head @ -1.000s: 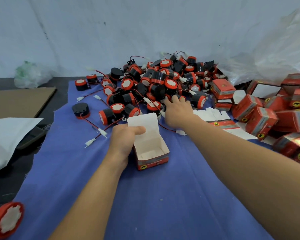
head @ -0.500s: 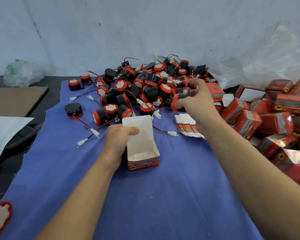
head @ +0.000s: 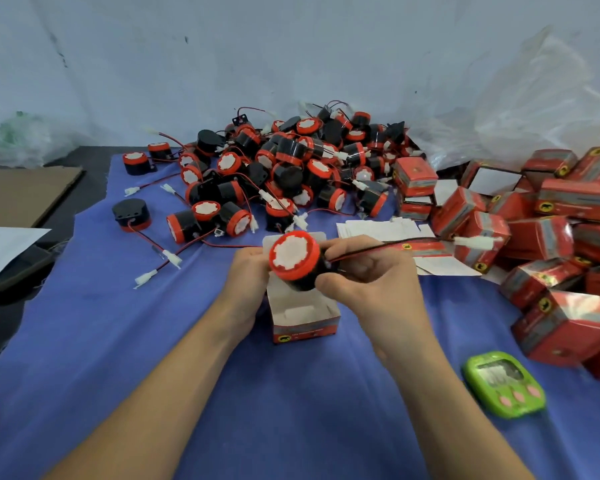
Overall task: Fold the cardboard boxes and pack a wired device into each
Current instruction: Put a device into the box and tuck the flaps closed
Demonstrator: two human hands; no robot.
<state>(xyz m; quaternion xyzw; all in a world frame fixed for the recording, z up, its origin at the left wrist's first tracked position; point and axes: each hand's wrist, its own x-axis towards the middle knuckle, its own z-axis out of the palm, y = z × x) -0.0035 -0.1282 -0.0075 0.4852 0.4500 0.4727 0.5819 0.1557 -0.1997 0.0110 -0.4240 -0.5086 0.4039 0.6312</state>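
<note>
An open red-and-white cardboard box (head: 303,318) stands on the blue cloth (head: 291,393), its lid flap up at the back. My left hand (head: 248,282) grips the box's left wall. My right hand (head: 368,275) holds a black wired device with a red-rimmed white face (head: 293,258) just above the box opening. Its red-black wire runs right to a white connector (head: 477,241). A heap of like devices (head: 291,168) lies behind. Flat unfolded boxes (head: 385,230) lie to the right of the box.
Closed red boxes (head: 551,230) are piled at the right. A green timer (head: 504,384) sits on the cloth near right. Loose devices (head: 132,214) and connectors lie at the left. Clear plastic bags (head: 520,109) lean on the wall. Brown cardboard (head: 21,195) lies far left.
My right hand picked a device from the heap and brought it back over the open box. My left hand kept its hold on the box.
</note>
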